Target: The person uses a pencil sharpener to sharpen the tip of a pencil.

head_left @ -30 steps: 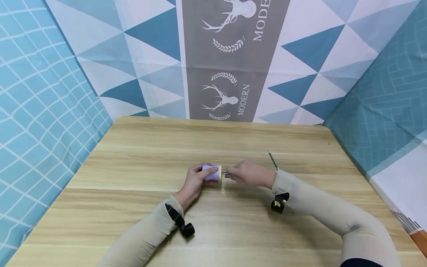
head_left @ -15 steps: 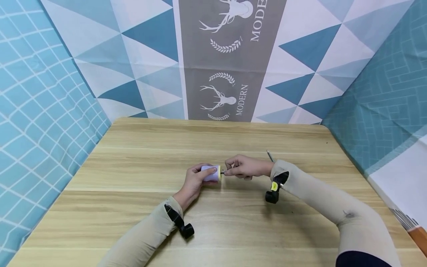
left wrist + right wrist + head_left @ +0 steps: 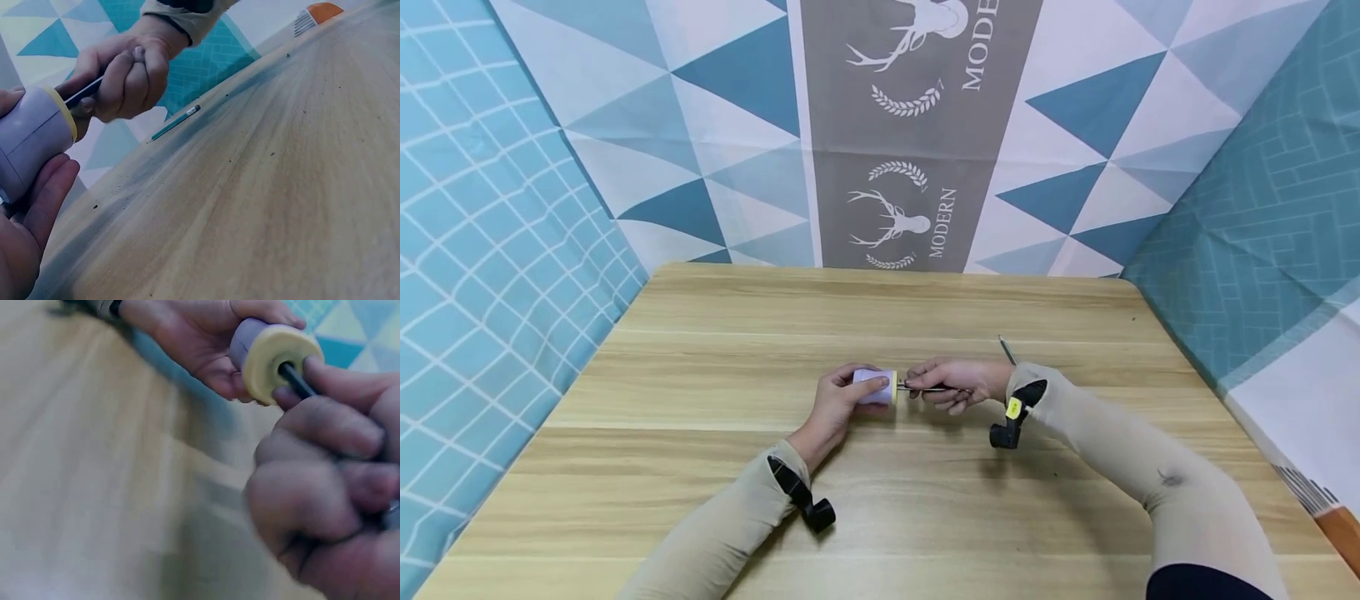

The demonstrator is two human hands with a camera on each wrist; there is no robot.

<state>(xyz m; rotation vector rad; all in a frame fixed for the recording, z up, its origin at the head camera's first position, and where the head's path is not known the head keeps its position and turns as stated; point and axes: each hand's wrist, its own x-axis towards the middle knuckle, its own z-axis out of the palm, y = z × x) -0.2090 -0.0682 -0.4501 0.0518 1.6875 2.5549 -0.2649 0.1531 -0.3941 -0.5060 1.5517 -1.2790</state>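
My left hand [image 3: 837, 406] grips a lavender pencil sharpener [image 3: 872, 388] with a yellow end, held on its side above the table. In the right wrist view, a dark pencil [image 3: 297, 381] enters the round hole in the yellow face [image 3: 265, 365]; its tip is hidden inside. My right hand [image 3: 953, 383] pinches that pencil close to the hole, thumb and index finger near the yellow rim. The other right fingers curl round the shaft in the left wrist view, where the sharpener [image 3: 37, 140] faces the right hand [image 3: 128, 81].
A second, greenish pencil [image 3: 176, 122] lies on the wooden table [image 3: 737, 333] beyond the right wrist. Small dark specks dot the tabletop. Patterned cloth walls [image 3: 737, 108] stand along the back and sides. Each sleeve carries a black strapped-on camera [image 3: 818, 515].
My right hand has turned at the wrist and shifted its fingers on the pencil, whose shaft now shows along the palm. The left hand keeps its hold on the sharpener.
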